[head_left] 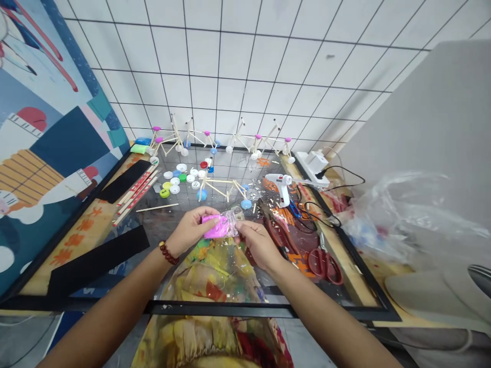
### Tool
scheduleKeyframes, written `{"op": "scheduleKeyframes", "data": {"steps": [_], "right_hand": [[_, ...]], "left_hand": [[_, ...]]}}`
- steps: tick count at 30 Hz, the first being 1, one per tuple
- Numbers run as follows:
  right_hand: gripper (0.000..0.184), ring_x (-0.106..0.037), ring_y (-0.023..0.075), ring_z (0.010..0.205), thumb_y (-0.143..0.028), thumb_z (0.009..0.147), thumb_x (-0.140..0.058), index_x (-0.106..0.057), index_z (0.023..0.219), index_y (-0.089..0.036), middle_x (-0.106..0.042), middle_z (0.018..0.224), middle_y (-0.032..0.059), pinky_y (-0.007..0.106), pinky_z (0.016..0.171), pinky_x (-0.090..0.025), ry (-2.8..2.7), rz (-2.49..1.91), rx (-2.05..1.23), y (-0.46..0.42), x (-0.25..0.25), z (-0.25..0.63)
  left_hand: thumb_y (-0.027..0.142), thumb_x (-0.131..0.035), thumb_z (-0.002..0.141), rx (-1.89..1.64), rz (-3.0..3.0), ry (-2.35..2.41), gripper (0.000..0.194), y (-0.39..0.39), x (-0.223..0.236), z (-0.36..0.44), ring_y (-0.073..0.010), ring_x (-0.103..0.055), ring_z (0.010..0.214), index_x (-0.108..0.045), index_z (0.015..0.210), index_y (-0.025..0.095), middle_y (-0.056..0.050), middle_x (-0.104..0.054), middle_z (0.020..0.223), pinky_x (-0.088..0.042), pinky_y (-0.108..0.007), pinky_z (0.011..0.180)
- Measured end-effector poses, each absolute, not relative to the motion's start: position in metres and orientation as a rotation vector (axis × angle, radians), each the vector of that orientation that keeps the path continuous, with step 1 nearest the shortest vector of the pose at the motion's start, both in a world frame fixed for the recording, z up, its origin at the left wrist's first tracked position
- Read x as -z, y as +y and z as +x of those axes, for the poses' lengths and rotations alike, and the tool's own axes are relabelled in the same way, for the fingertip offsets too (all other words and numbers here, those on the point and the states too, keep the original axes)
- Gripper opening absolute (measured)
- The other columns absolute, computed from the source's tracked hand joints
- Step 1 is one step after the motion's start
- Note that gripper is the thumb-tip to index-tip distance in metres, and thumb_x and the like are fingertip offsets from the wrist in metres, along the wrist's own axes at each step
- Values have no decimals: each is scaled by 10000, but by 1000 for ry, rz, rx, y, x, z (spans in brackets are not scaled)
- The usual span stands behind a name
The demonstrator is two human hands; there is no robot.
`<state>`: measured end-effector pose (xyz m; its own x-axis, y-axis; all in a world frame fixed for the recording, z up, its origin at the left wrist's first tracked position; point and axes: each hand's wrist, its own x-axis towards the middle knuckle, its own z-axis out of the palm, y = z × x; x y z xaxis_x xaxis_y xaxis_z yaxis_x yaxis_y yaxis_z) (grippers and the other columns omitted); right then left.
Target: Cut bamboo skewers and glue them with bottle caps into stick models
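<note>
Both my hands hold a small clear plastic packet of pink clay (218,225) above the glass table (164,220). My left hand (192,230) grips its left end with fingers closed, a bead bracelet on that wrist. My right hand (258,243) pinches the packet's right end with fingers closed. Just beyond the packet stands a stick frame with blue caps (218,188).
Several coloured bottle caps (180,179) and wooden sticks (136,191) lie to the left. A white glue gun (282,184) with cables, red scissors (326,263) and a power strip (314,163) are at right. Stick-and-cap models (230,140) line the back wall. A plastic bag (399,214) sits far right.
</note>
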<state>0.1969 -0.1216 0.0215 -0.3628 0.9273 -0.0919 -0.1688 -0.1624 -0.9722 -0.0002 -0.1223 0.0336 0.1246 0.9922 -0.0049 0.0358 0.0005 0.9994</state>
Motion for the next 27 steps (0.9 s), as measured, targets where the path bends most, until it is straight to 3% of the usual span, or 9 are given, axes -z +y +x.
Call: {"op": "scheduleKeyframes", "data": {"steps": [10, 15, 18, 20, 27], "right_hand": [[293, -446, 88, 517, -432, 644, -809, -705, 640, -158, -591, 539, -22, 234, 528, -332, -1288, -1066, -1538, -120, -23, 195], [301, -466, 85, 534, -412, 601, -842, -664, 613, -169, -614, 566, -31, 235, 557, -379, -1277, -987, -1555, -121, -22, 193], [328, -452, 84, 535, -419, 600, -846, -636, 614, -167, -605, 573, -30, 230, 538, -357, -1298, -998, -1484, -123, -21, 191], [337, -425, 82, 529, -429, 620, -833, -620, 617, -168, -584, 569, -30, 231, 526, -333, -1336, -1006, -1440, -124, -19, 190], [291, -370, 85, 547, -376, 752, -721, -578, 600, -174, -468, 565, -45, 236, 533, -290, -1713, -949, -1204, -129, -14, 188]], "left_hand": [[378, -655, 831, -1186, 1531, 1297, 264, -136, -22, 0, -192, -663, 879, -693, 1018, 196, -58, -722, 984, -529, -313, 810], [344, -734, 746, -1441, 1688, 1528, 280, -138, -26, 6, -219, -624, 1003, -675, 989, 217, -68, -670, 1076, -502, -344, 875], [362, -708, 769, -1384, 1706, 1514, 153, -144, -31, 10, -178, -620, 796, -664, 805, 221, -28, -668, 834, -496, -295, 731], [396, -686, 789, -1266, 1593, 1397, 197, -149, -33, 13, -138, -560, 615, -640, 735, 212, 0, -628, 677, -453, -259, 593], [412, -715, 771, -1083, 1410, 1213, 255, -156, -30, 23, -111, -527, 613, -623, 747, 175, 5, -612, 689, -433, -232, 587]]}}
